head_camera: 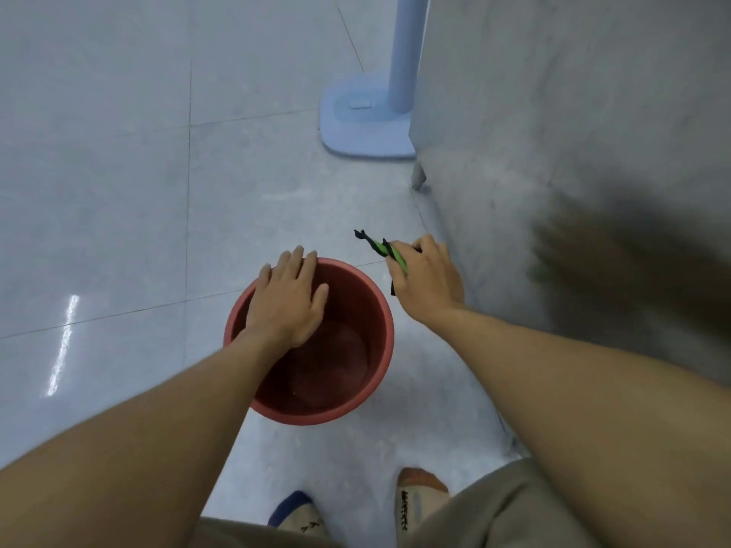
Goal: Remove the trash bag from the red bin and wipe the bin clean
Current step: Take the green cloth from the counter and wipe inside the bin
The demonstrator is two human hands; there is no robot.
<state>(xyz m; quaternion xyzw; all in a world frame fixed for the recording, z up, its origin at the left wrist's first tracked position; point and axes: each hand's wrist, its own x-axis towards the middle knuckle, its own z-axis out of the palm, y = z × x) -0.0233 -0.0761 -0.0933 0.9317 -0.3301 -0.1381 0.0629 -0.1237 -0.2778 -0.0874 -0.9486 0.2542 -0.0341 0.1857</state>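
Observation:
The red bin [358, 298] stands upright on the tiled floor just ahead of my feet. Its inside shows bare red walls and bottom, with no bag in it. My left hand [288, 302] rests flat on the bin's far left rim, fingers straight. My right hand [429, 282], to the right of the bin and above the floor, grips a twisted black and green strip of trash bag [375, 247] that sticks out to the upper left. A dark blurred mass [617, 270] lies further right; whether it is the bag's body I cannot tell.
A grey wall or cabinet side [553, 112] runs along the right, with a small foot [418, 178] at its corner. A pale blue stand with a flat base [368, 128] sits behind the bin. My two feet [419, 496] are at the bottom edge.

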